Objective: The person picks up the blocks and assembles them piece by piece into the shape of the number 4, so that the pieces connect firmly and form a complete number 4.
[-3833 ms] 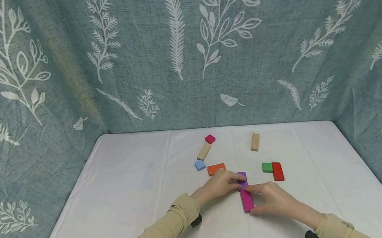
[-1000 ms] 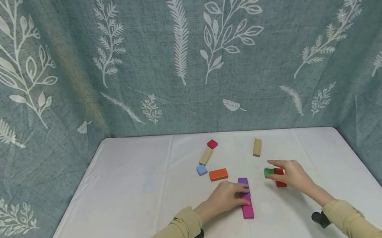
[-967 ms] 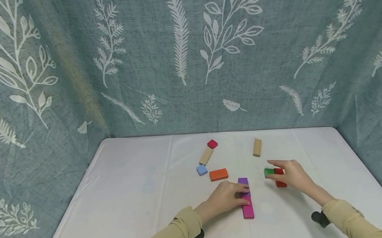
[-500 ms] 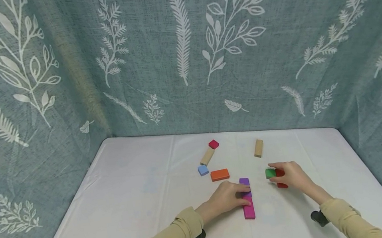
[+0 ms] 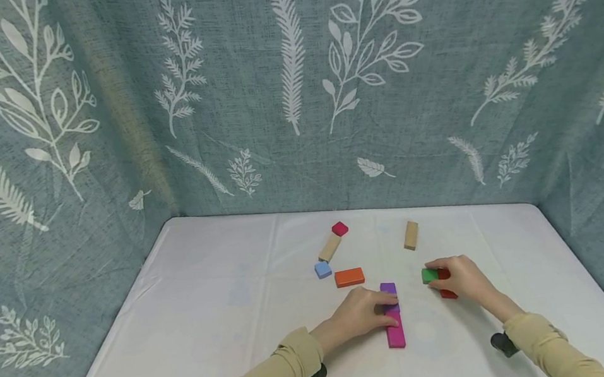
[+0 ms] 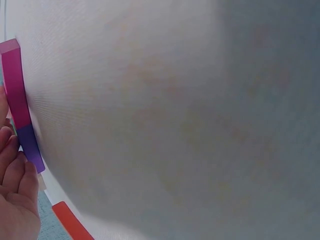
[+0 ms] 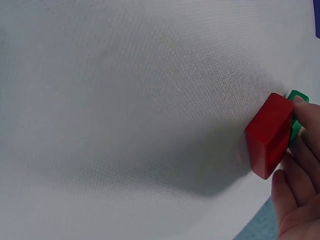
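Note:
On the white table, a purple block (image 5: 388, 288) and a magenta block (image 5: 396, 336) lie end to end. My left hand (image 5: 357, 312) reaches over them from the left, its fingers across the purple one and its thumb on the magenta one. In the left wrist view those fingers lie along the purple block (image 6: 31, 150). To the right, my right hand (image 5: 465, 280) pinches a small green block (image 5: 429, 275) between thumb and forefinger. Directly beside the green block stands a red block (image 5: 449, 292), partly hidden under the hand and plain in the right wrist view (image 7: 270, 132).
An orange block (image 5: 349, 277) lies just beyond my left hand. Farther back are a small blue block (image 5: 323, 270), a wooden block (image 5: 329, 248) with a crimson block (image 5: 340, 229) at its end, and another wooden block (image 5: 411, 236). A leaf-patterned curtain (image 5: 261, 92) borders the table.
My right hand has left the magenta block, moved right and back, and closed its thumb and forefinger on the green block. My left thumb has come onto the magenta block.

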`<state>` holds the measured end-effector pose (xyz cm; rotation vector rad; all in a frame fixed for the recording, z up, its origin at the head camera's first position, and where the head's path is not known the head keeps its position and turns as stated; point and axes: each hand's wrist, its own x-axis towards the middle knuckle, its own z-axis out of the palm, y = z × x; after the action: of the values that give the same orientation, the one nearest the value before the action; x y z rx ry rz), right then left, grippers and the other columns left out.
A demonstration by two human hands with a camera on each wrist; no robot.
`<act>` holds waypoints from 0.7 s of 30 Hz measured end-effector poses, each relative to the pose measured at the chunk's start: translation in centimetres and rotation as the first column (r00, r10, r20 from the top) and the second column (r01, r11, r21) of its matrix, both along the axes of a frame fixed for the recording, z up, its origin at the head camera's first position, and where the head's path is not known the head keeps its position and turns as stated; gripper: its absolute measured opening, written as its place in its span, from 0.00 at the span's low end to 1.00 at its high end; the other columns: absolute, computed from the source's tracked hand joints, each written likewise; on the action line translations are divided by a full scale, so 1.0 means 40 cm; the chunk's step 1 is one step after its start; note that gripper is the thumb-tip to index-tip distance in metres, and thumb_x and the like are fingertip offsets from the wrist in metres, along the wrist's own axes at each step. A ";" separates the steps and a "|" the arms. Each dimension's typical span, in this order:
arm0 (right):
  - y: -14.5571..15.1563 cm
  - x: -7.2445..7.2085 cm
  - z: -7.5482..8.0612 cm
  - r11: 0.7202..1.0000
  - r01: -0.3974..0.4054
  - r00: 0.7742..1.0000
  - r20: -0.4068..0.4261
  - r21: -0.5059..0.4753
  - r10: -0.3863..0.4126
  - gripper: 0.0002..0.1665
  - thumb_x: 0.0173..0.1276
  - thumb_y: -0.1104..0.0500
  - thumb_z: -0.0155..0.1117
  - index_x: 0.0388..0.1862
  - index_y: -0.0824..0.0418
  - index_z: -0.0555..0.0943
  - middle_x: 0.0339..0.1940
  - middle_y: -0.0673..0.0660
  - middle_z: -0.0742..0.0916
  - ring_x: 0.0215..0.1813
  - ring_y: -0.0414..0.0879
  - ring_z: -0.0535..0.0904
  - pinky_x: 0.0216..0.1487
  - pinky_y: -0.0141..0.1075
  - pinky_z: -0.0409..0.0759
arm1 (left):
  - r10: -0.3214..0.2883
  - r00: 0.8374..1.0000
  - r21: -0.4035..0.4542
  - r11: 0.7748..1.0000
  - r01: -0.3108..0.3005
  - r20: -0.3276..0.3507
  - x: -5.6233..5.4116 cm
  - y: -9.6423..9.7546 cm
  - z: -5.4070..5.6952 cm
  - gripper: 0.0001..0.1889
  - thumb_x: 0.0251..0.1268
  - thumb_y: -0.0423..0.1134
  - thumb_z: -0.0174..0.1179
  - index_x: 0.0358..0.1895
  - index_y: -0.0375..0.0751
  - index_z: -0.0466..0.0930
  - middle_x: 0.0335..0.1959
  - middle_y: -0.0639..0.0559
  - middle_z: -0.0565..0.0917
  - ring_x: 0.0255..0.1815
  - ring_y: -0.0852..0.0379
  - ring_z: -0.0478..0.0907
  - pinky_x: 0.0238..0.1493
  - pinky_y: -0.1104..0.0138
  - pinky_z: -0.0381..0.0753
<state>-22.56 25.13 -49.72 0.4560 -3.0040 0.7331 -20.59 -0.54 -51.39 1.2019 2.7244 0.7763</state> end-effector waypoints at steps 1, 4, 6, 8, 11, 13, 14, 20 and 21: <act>0.000 0.000 0.000 1.000 -0.002 1.000 -0.002 0.000 0.002 0.20 0.52 0.63 0.74 0.45 0.67 0.84 0.43 0.65 0.87 0.41 0.51 0.82 0.43 0.45 0.83 | 0.001 1.000 0.000 1.000 -0.001 0.003 0.000 0.000 0.000 0.23 0.55 0.52 0.67 0.53 0.48 0.83 0.51 0.58 0.84 0.56 0.64 0.78 0.56 0.76 0.75; 0.000 -0.002 -0.002 1.000 -0.008 1.000 -0.011 -0.004 0.008 0.19 0.52 0.63 0.74 0.44 0.67 0.84 0.42 0.64 0.88 0.41 0.51 0.82 0.43 0.45 0.83 | 0.004 1.000 0.000 1.000 -0.004 0.008 -0.001 0.001 -0.002 0.23 0.55 0.52 0.66 0.53 0.49 0.82 0.52 0.58 0.84 0.56 0.64 0.79 0.56 0.76 0.75; 0.001 -0.004 -0.003 1.000 -0.016 1.000 -0.020 -0.007 0.016 0.19 0.52 0.63 0.74 0.44 0.67 0.85 0.42 0.64 0.88 0.41 0.52 0.83 0.43 0.45 0.83 | 0.006 1.000 -0.003 1.000 -0.006 0.004 -0.002 0.001 -0.003 0.23 0.54 0.53 0.66 0.53 0.49 0.82 0.51 0.58 0.84 0.56 0.64 0.79 0.55 0.76 0.75; 0.000 -0.005 -0.004 1.000 -0.020 0.999 -0.026 -0.016 0.019 0.19 0.52 0.63 0.74 0.44 0.67 0.85 0.42 0.64 0.88 0.42 0.53 0.84 0.43 0.45 0.83 | 0.005 1.000 -0.003 1.000 -0.005 0.001 -0.002 0.001 -0.004 0.23 0.54 0.53 0.66 0.53 0.49 0.83 0.51 0.58 0.84 0.56 0.64 0.79 0.55 0.77 0.75; -0.001 -0.008 0.000 0.999 -0.030 0.999 -0.035 -0.030 0.029 0.19 0.52 0.64 0.73 0.45 0.67 0.84 0.43 0.64 0.88 0.44 0.55 0.84 0.44 0.46 0.83 | 0.002 1.000 -0.001 1.000 -0.002 0.004 -0.001 0.001 -0.004 0.23 0.55 0.53 0.66 0.53 0.49 0.82 0.51 0.58 0.84 0.55 0.64 0.79 0.54 0.77 0.75; -0.003 -0.010 0.005 0.999 -0.033 0.999 -0.039 -0.038 0.031 0.19 0.53 0.64 0.73 0.45 0.67 0.84 0.44 0.65 0.88 0.46 0.56 0.84 0.45 0.47 0.83 | 0.001 1.000 -0.001 1.000 -0.001 0.009 -0.001 0.001 -0.003 0.23 0.55 0.53 0.66 0.53 0.49 0.82 0.51 0.58 0.84 0.56 0.64 0.79 0.55 0.77 0.75; -0.004 -0.011 0.008 0.998 -0.039 0.998 -0.045 -0.041 0.037 0.19 0.53 0.64 0.73 0.45 0.67 0.84 0.44 0.65 0.88 0.46 0.57 0.84 0.46 0.48 0.82 | 0.001 1.000 -0.001 1.000 -0.001 0.011 -0.001 0.001 -0.003 0.23 0.55 0.52 0.66 0.53 0.49 0.82 0.51 0.58 0.84 0.56 0.64 0.79 0.55 0.77 0.75; -0.017 -0.017 0.033 0.996 -0.072 0.995 -0.069 -0.052 0.069 0.18 0.53 0.64 0.72 0.45 0.67 0.84 0.44 0.64 0.88 0.47 0.57 0.84 0.45 0.48 0.83 | 0.007 1.000 -0.009 1.000 -0.007 0.008 -0.001 0.001 -0.002 0.23 0.55 0.53 0.66 0.53 0.49 0.82 0.51 0.58 0.84 0.56 0.64 0.79 0.55 0.76 0.75; -0.021 -0.018 0.037 0.996 -0.069 0.996 -0.067 -0.050 0.066 0.18 0.53 0.64 0.72 0.45 0.66 0.84 0.44 0.64 0.88 0.47 0.57 0.84 0.45 0.47 0.83 | 0.008 1.000 -0.011 1.000 -0.008 0.007 -0.001 0.001 -0.002 0.23 0.55 0.53 0.66 0.53 0.50 0.82 0.51 0.58 0.84 0.56 0.64 0.79 0.55 0.76 0.75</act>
<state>-23.28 24.31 -48.26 0.5702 -2.9139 0.7828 -20.63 -0.50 -51.46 1.1847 2.7254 0.7645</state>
